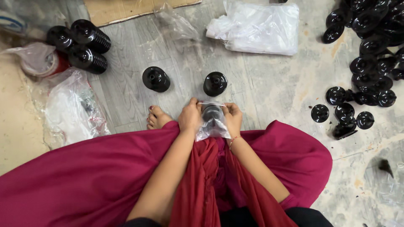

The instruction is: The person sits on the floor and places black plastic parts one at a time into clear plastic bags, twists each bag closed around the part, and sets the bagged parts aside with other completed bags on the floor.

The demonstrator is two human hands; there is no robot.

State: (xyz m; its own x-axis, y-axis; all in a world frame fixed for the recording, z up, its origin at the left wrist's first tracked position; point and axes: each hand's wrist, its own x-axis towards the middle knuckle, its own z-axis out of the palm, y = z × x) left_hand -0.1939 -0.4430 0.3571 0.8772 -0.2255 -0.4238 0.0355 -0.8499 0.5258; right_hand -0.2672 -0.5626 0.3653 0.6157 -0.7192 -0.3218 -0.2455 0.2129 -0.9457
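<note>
Magenta cloth (84, 176) drapes over the seated person's lap, and just past it both hands meet on a small clear plastic bag (212, 124) with a black ribbed cap (211, 112) inside, held just above the grey floor (261, 88) before the knees. Left hand (190, 117) and right hand (232, 117) each have their fingers pinching the bag's upper edge from either side. Beyond stand two loose black caps (156, 79) (215, 83), a stacked bundle (82, 46) toward the floor's far-left corner, a heap of caps (370, 54) at its right edge, and a white bag pile (256, 27) at the far edge.

Floor-level packing workshop: black rubber parts (370, 50), plastic bags (256, 27)
</note>
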